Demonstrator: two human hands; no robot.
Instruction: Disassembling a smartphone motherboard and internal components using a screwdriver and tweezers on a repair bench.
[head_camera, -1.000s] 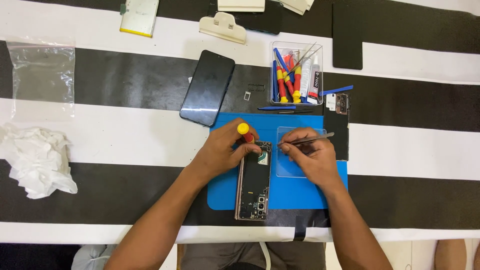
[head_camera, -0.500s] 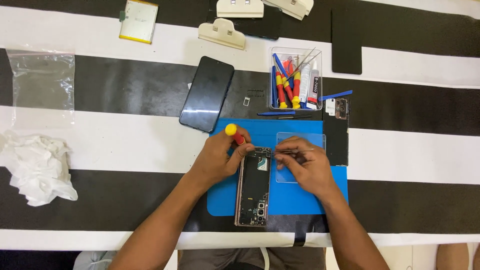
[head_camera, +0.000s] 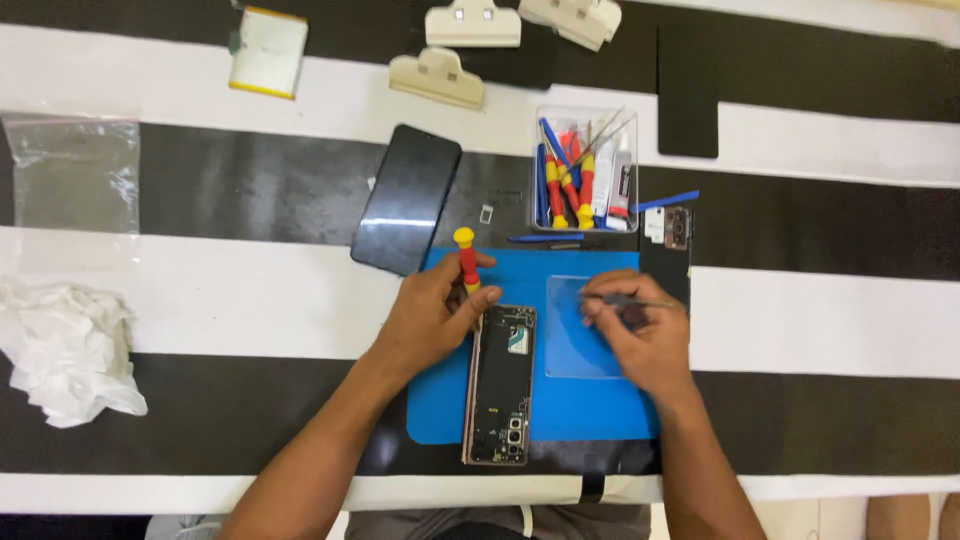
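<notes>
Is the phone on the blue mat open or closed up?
Open. The phone lies on the blue mat with no back cover: its inner parts and camera modules show inside the frame.

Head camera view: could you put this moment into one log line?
left hand: holds red-yellow screwdriver | right hand: holds tweezers | opened phone: on blue mat

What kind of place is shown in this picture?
Probably a phone repair bench: an opened phone lies on a blue work mat, a clear box of screwdrivers stands behind, and the left hand holds a red-and-yellow screwdriver.
</notes>
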